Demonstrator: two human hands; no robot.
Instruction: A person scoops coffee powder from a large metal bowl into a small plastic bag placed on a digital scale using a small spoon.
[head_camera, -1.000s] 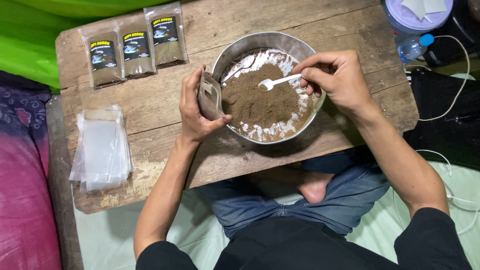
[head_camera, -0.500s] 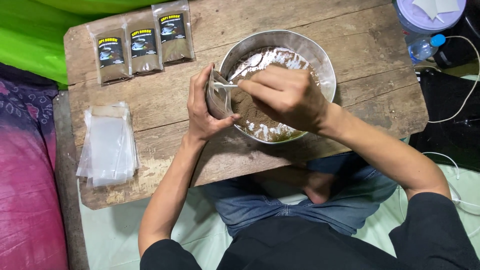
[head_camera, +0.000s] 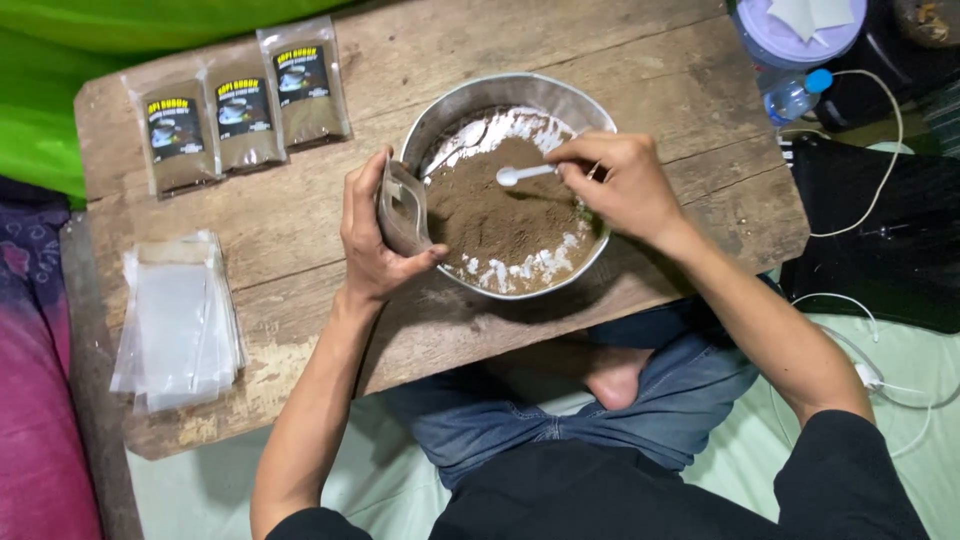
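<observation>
Head view: your left hand (head_camera: 372, 235) gripping open pouch (head_camera: 403, 208) at bowl (head_camera: 440, 115) rim; right hand (head_camera: 615, 185) pinching white spoon (head_camera: 522, 174) over brown powder (head_camera: 500, 215); three filled packets (head_camera: 243, 118) at table (head_camera: 300, 230) far-left corner, empty bag stack (head_camera: 178, 320) waiting.

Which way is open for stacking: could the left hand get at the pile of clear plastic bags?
Probably yes. The left hand holds a small open pouch, but only bare wooden table lies between it and the pile of clear plastic bags.
</observation>
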